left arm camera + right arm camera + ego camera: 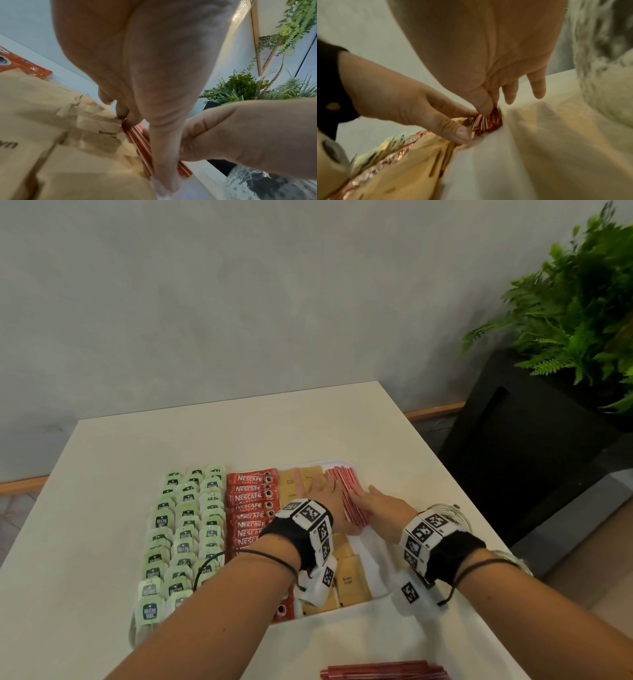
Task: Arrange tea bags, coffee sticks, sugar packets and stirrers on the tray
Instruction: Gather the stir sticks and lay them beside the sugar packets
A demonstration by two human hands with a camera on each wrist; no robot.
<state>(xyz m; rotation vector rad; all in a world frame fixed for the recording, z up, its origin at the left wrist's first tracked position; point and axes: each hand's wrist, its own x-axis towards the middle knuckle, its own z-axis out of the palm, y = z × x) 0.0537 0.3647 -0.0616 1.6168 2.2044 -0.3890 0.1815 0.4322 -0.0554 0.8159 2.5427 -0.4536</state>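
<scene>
A white tray (376, 568) on the table holds rows of green tea bags (185, 529), red coffee sticks (250, 498) and brown sugar packets (349, 577). At its far right lies a bundle of red stirrers (346, 487). My left hand (322, 491) lies along the bundle's left side, straight fingers and thumb pressing against the stirrers (137, 138). My right hand (370, 498) is on the right side. Its thumb and forefinger pinch the stirrers (493, 121), while the other fingers (537, 89) stick out free above the tray.
More red stirrers (383, 671) lie on the table near me. A glass jar (445, 510) stands just behind my right wrist at the table's right edge. A fern (582, 313) in a black planter (513, 457) is beyond that edge.
</scene>
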